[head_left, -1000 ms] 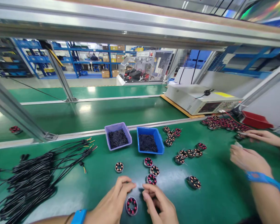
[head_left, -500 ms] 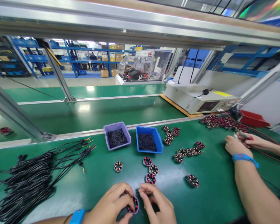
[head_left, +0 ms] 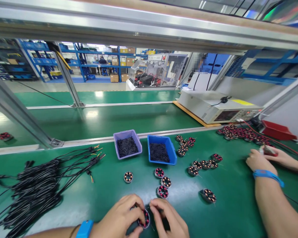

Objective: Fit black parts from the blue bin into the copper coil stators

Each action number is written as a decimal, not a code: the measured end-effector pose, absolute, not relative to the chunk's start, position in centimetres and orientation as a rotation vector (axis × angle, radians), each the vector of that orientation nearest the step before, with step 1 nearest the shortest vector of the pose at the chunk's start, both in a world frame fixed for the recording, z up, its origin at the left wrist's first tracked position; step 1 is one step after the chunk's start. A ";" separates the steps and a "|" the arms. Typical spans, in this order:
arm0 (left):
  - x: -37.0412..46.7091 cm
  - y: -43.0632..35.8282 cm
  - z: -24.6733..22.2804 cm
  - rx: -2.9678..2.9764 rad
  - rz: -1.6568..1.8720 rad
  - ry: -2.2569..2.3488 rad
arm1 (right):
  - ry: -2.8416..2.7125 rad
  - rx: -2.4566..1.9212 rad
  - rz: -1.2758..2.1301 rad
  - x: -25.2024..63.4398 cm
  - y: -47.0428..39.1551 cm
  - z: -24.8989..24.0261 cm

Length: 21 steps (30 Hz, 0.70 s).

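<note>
One wound stator ring (head_left: 146,218) is pinched on edge between the left hand (head_left: 121,218) and the right hand (head_left: 169,221), fingers closed on opposite rims, low over the table (head_left: 225,211) at its near edge.

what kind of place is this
Most likely an electronics assembly line in a factory. A green workbench holds many wound coil rings, two small bins of parts and a bundle of black cables, with blue storage racks behind.
</note>
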<state>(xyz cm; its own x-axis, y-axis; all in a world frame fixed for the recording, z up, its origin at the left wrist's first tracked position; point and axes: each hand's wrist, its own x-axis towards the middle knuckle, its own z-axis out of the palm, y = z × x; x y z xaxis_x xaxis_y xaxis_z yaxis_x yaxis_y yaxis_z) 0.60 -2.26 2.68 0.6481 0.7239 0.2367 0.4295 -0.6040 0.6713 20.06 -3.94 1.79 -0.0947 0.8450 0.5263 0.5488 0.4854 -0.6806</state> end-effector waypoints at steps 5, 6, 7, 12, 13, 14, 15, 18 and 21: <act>0.6 -2.3 2.7 2.287 0.645 0.904 | -1.782 -1.142 0.344 20.0 -3.8 2.1; 0.6 -2.3 2.7 2.288 0.643 0.906 | -1.788 -1.125 0.333 20.0 -3.8 2.2; 0.5 -2.3 2.7 2.289 0.641 0.906 | -1.798 -1.113 0.327 19.9 -3.7 2.2; 0.4 -2.2 2.8 2.295 0.663 0.888 | -1.900 -1.018 0.324 20.2 -3.3 1.9; 0.4 -2.2 2.8 2.294 0.669 0.883 | -1.936 -0.996 0.329 20.5 -3.2 1.8; 0.4 -2.2 2.8 2.292 0.672 0.879 | -1.969 -0.980 0.331 20.8 -3.1 1.8; 0.4 -2.1 2.8 2.290 0.673 0.873 | -1.999 -0.977 0.330 21.1 -3.0 1.8; 0.3 -2.0 2.8 2.284 0.680 0.846 | -2.050 -0.978 0.302 22.0 -2.8 1.8; 0.2 -1.9 2.9 2.282 0.670 0.842 | -2.114 -0.967 0.316 22.4 -2.7 2.0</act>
<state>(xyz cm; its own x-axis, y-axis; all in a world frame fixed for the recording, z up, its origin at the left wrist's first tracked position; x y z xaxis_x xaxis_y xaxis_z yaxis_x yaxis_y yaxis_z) 0.22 -1.88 2.88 0.6698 0.7018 0.2426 0.3937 -0.6127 0.6853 22.37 -2.72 1.96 -0.4109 0.7277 0.5492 0.5355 0.6802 -0.5006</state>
